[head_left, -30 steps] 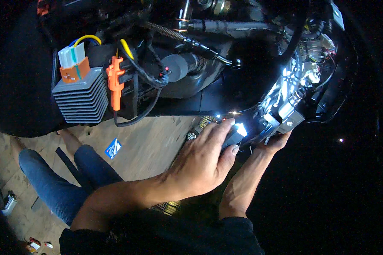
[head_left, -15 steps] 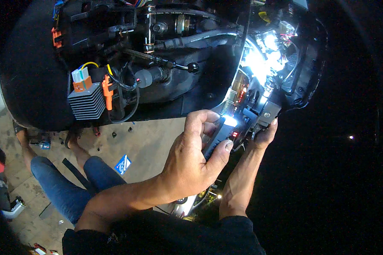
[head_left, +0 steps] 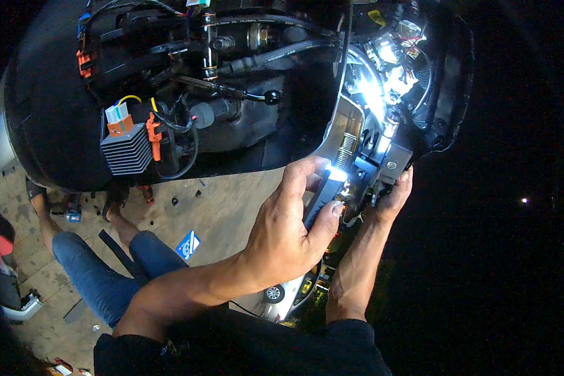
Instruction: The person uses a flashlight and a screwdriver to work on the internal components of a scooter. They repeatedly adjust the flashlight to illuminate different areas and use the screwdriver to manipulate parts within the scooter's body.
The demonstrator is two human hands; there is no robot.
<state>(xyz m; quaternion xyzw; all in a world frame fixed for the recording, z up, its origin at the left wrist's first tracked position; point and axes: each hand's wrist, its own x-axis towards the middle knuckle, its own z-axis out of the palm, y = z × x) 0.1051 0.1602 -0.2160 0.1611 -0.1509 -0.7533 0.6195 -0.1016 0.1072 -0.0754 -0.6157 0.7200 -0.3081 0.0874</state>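
My left hand (head_left: 276, 235) is closed round a dark, bar-shaped light (head_left: 323, 197), thumb on one side and fingers on the other, its bright end pointing up into an exposed vehicle assembly. Close beside it, my right hand (head_left: 393, 199) grips the lower end of a grey box-shaped part (head_left: 395, 164) with a round screw head. Some of its fingers are hidden behind that part. A coil spring (head_left: 346, 147) shows just above the light. Higher up, wires and a shiny metal part (head_left: 400, 81) glare white.
Black bodywork (head_left: 50, 119) spans the upper left, with a finned grey block (head_left: 127, 153), orange connectors (head_left: 154, 135) and a ball-ended lever (head_left: 271, 96). Another person's legs (head_left: 94, 263) extend over the paved floor, near a blue-and-white card (head_left: 187, 245). A white car (head_left: 282, 297) stands below my hands.
Both hands keep their grips. The bodywork and spring sit slightly further left and higher in view. White glare on the assembly has shrunk, and the red glow near my left thumb is gone.
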